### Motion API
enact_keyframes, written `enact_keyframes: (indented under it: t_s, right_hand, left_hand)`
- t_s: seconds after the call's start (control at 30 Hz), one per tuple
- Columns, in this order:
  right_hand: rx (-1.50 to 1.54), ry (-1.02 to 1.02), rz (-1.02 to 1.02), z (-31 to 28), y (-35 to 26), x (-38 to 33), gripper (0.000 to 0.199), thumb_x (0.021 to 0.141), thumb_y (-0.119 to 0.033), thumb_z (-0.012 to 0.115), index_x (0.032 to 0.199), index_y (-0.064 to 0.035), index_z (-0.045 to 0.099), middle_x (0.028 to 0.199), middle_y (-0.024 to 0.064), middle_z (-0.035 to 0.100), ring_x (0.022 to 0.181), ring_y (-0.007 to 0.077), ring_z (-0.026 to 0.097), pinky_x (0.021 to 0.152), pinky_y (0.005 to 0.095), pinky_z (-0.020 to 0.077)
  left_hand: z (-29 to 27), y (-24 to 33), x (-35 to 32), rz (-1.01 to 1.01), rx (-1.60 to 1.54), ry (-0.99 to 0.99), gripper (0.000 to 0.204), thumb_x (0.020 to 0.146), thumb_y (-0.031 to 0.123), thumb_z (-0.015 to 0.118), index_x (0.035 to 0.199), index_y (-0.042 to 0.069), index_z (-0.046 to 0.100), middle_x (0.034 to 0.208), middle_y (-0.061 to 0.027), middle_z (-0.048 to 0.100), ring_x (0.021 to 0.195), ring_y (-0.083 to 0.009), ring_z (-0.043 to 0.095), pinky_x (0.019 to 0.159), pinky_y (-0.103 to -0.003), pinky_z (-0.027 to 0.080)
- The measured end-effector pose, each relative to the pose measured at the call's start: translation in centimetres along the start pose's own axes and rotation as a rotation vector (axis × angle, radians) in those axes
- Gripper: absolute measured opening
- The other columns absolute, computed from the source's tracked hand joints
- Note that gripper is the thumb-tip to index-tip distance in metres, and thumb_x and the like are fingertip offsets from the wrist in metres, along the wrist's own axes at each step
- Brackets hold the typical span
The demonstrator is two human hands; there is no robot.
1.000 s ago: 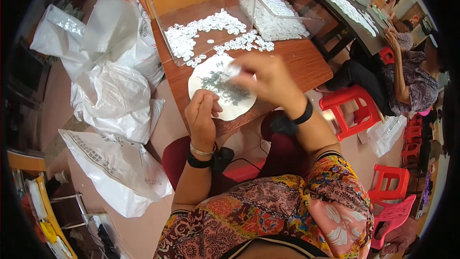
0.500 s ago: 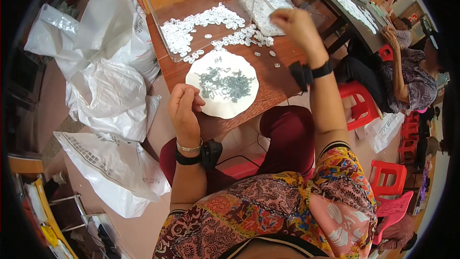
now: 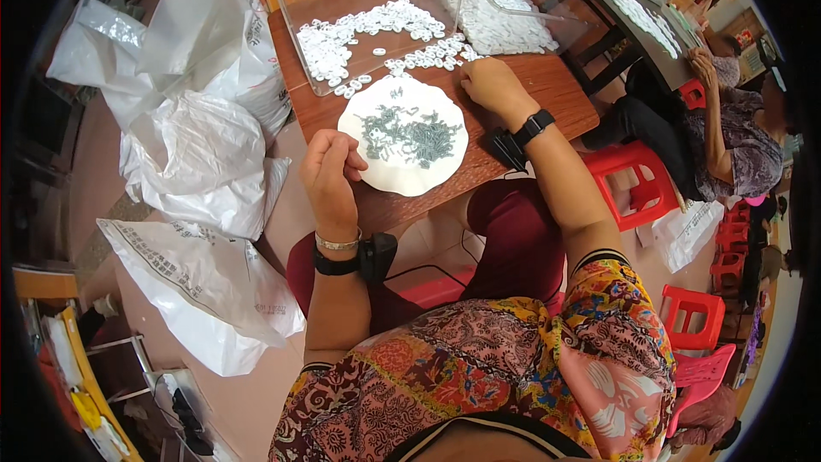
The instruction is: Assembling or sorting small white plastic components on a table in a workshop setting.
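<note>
A cream plate with a wavy rim (image 3: 402, 184) lies on the brown table and carries a scatter of small dark grey, hook-like pieces (image 3: 428, 137). At the plate's left edge is my left hand (image 3: 332, 173), its thumb and fingertips pinched together; whatever they hold is too small to make out. My right hand (image 3: 498, 87) is down at the table just right of the plate, fingers curled, fingertips mostly hidden. Close to it lie small white oval pieces with holes (image 3: 428, 60), some loose and more heaped inside a clear plastic tray (image 3: 295, 51).
Behind my right hand sits a dense pile of white pieces (image 3: 505, 26). White sacks (image 3: 201, 154) crowd the floor at left. Red stools (image 3: 633, 184) stand to the right, where a seated person (image 3: 740, 137) works at another table with white pieces (image 3: 629, 4).
My right hand has come down and towards me, from near the dense white pile to the table beside the plate. My left hand stays pinched at the plate's edge. The view has shifted slightly.
</note>
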State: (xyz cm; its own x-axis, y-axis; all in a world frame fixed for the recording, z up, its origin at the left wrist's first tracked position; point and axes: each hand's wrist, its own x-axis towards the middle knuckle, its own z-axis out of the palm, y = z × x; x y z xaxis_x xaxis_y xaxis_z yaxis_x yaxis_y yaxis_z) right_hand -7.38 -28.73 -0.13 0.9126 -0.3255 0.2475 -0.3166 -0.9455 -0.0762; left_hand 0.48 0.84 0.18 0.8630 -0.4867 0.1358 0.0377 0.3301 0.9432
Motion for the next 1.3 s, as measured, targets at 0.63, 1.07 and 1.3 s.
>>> enact_keyframes:
  t_s: [0.63, 1.07, 1.3]
  right_hand:
    - [1.086, -0.227, -0.418, -6.3, -13.9, -1.3, 0.014, 0.076, -0.004, 0.071, 0.089, 0.0000, 0.068, 0.075, 0.0047, 0.064, 0.068, 0.0089, 0.059, 0.062, 0.0232, 0.0476]
    - [0.971, -0.135, -0.370, -6.3, -13.9, -2.6, 0.019, 0.074, -0.003, 0.071, 0.093, -0.0012, 0.067, 0.076, 0.0057, 0.060, 0.068, 0.0134, 0.058, 0.061, 0.0260, 0.0458]
    - [0.943, -0.123, -0.334, -5.2, -13.3, -2.1, 0.013, 0.075, -0.006, 0.070, 0.088, -0.0036, 0.068, 0.078, 0.0075, 0.063, 0.069, 0.0181, 0.060, 0.061, 0.0291, 0.0466]
  left_hand:
    - [0.2, 0.2, -0.1, -0.180, -0.198, -0.264, 0.028, 0.093, 0.025, 0.041, 0.082, 0.003, 0.053, 0.064, -0.0029, 0.051, 0.055, -0.0083, 0.049, 0.049, -0.020, 0.036]
    - [0.9, -0.1, -0.4, -0.207, -0.208, -0.234, 0.016, 0.090, 0.015, 0.043, 0.084, 0.003, 0.052, 0.068, -0.0020, 0.052, 0.058, -0.0102, 0.052, 0.051, -0.020, 0.038]
    - [-0.4, -0.6, 0.0, -0.175, -0.327, -0.246, 0.014, 0.088, 0.015, 0.046, 0.081, 0.005, 0.051, 0.066, -0.0023, 0.052, 0.058, -0.0111, 0.053, 0.051, -0.021, 0.038]
